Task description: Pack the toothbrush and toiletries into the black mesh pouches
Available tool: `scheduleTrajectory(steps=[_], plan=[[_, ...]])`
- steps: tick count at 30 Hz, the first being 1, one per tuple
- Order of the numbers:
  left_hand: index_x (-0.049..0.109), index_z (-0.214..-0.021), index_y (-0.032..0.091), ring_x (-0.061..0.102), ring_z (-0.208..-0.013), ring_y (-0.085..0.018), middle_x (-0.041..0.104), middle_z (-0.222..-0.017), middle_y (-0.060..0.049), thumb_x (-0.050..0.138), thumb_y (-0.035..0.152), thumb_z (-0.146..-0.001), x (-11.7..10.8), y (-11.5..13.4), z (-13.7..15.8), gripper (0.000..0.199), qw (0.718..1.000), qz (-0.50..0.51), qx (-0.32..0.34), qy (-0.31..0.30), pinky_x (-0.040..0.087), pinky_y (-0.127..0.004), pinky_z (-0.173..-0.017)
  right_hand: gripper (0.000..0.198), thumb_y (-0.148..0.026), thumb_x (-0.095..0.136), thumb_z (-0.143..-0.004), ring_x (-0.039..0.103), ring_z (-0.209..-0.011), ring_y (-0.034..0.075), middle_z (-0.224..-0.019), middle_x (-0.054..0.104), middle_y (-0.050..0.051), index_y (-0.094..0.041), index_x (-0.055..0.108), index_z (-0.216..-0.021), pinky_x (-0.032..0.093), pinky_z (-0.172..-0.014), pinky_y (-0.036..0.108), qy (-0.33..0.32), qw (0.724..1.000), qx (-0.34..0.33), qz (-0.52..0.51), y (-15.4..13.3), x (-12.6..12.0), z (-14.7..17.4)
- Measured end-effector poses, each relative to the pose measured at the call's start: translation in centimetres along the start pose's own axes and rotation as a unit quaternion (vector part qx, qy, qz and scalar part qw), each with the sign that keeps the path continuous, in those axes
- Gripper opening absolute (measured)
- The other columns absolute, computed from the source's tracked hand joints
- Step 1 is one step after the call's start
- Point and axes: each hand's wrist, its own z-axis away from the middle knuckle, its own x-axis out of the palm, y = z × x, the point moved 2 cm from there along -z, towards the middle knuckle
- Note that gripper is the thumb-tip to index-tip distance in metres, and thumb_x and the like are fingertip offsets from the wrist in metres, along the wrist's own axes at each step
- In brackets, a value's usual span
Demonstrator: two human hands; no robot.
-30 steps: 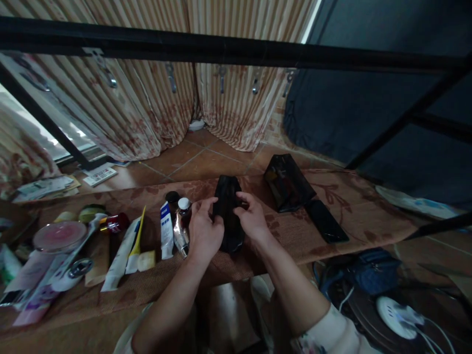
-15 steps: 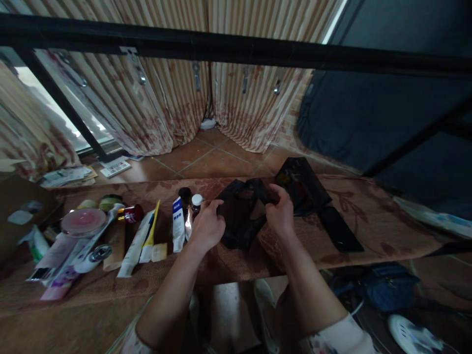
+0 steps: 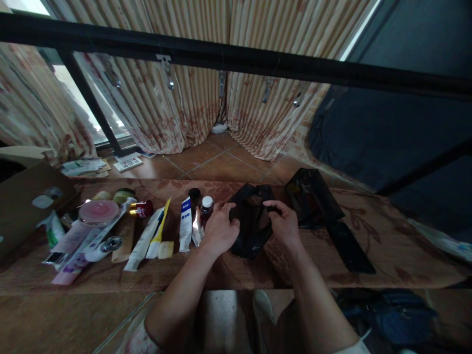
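Here's the black pouch (image 3: 250, 248) on the brown cloth (image 3: 405, 255), mouth gaping up at us, long axis running away from our body. Our left hand (image 3: 222, 227) and right hand (image 3: 284, 225) pinch opposite sides of its rim: we're spreading it, we judge, and the next move calls for a steady, wide mouth. Rightward sits another dark pouch (image 3: 324, 199).

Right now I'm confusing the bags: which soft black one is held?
The soft black bag between left hand and right hand; the other bag, beside the flat black phone, lies unheld.
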Motion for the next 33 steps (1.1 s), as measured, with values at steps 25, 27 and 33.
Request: scheduleTrajectory(steps=[25,27,33], plan=[[0.070,-0.107,0.019,0.061,-0.103,-0.021,0.063,-0.110,-0.007,0.047,0.005,-0.075,-0.4,-0.6,-0.4,0.043,0.998,0.039,0.029,0.041,0.044,-0.037,-0.102,0.029,-0.022,0.051,-0.069,0.064,-0.090,0.024,-0.093,0.072,0.006,-0.019,0.072,-0.089,0.048,-0.086,0.040,-0.018,0.999,0.024,-0.044,-0.1,0.5,0.4],[0.070,-0.108,0.019,0.060,-0.106,-0.022,0.062,-0.111,-0.007,0.047,0.005,-0.075,-0.3,-0.5,-0.4,0.042,0.998,0.026,0.035,0.039,0.043,-0.037,-0.103,0.029,-0.022,0.051,-0.070,0.065,-0.090,0.024,-0.093,0.072,0.006,-0.019,0.072,-0.089,0.047,-0.087,0.040,-0.021,0.999,0.020,-0.034,-0.1,0.4,0.3],[0.069,-0.111,0.018,0.060,-0.106,-0.022,0.062,-0.112,-0.008,0.046,0.007,-0.077,0.2,-0.3,-0.4,0.042,0.999,0.026,0.036,0.022,0.043,-0.036,-0.103,0.027,-0.024,0.052,-0.073,0.065,-0.087,0.023,-0.095,0.073,0.006,-0.020,0.072,-0.090,0.049,-0.081,0.037,-0.038,0.999,0.016,-0.025,-0.1,0.7,0.3]])
